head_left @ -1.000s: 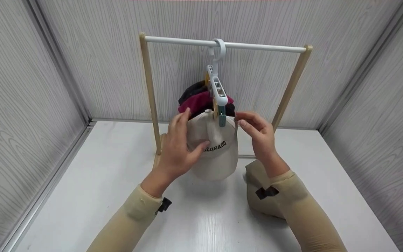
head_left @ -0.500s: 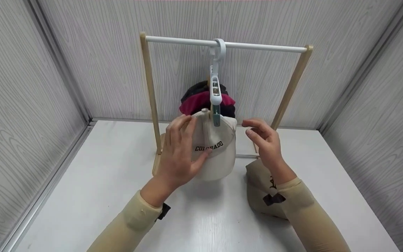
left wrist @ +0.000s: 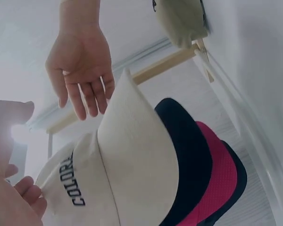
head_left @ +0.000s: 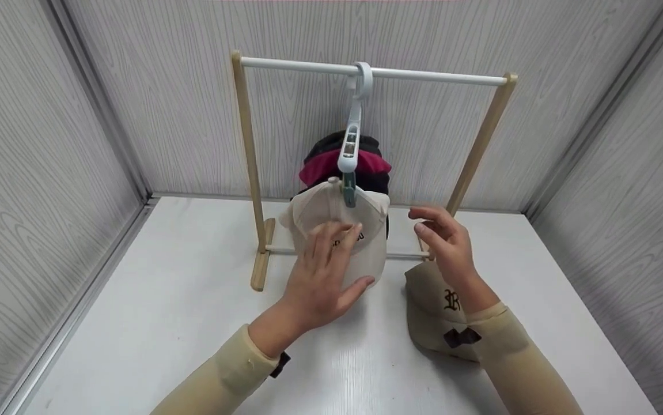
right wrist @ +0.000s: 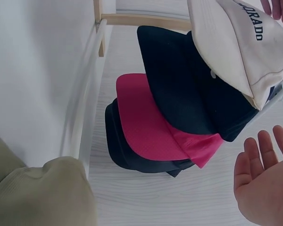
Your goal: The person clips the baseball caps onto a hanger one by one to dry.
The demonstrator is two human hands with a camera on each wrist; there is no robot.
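Observation:
A cream baseball cap (head_left: 315, 202) with dark lettering hangs at the front of a pale multi-slot hanger (head_left: 351, 135), pinned by a dark green clip (head_left: 349, 193). My left hand (head_left: 322, 282) is in front of the cap, overlapping its lettering in the head view, fingers relaxed. To the right of the cap, my right hand (head_left: 449, 245) holds nothing; its fingers are loosely bent and apart from the cap. Behind the cream cap hang a navy cap (right wrist: 179, 80), a magenta cap (right wrist: 141, 117) and a dark cap (right wrist: 115, 141), brims stacked in a row.
The hanger hooks over the white bar (head_left: 296, 65) of a small rack with wooden posts (head_left: 249, 155). A khaki cap (head_left: 430, 308) with a dark emblem lies on the white table (head_left: 193, 323), partly under the right forearm. Grey wood-grain walls (head_left: 164, 86) enclose the table.
Both hands have drawn back from the cream cap: the left dropped from its side to its lower front, the right moved right and down. The hanger has swung slightly.

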